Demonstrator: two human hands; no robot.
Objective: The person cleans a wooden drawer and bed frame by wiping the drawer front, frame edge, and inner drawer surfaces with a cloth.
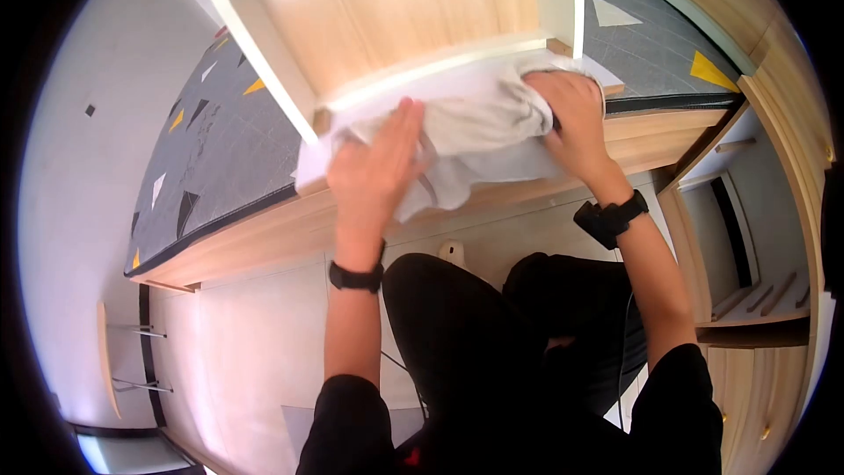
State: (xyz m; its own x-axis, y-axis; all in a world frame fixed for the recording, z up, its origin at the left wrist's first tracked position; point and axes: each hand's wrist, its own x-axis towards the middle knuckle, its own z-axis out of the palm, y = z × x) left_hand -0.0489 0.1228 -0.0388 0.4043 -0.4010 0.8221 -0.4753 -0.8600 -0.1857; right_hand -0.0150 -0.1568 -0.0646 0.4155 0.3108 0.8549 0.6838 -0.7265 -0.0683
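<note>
The cloth (479, 129) lies bunched along the white board's (313, 162) near edge, before the box (404, 13), part of it hanging over; the right hand (573, 119) is curled round its right end, pinching it, while the left hand (376, 171), on the left end, is too blurred to tell its grip

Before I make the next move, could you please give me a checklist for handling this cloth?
1. Right hand gripping the pale beige, soft fabric cloth: ok, fingers curled over it.
2. Left hand gripping too: cannot tell; it is at the cloth's other end, but blurred.
3. Cloth smooth: not ok, it is bunched and creased.
4. Cloth within the flat white panel: not ok, fabric hangs past the near edge.
5. Black band on the left wrist clear of the cloth: ok.
</note>
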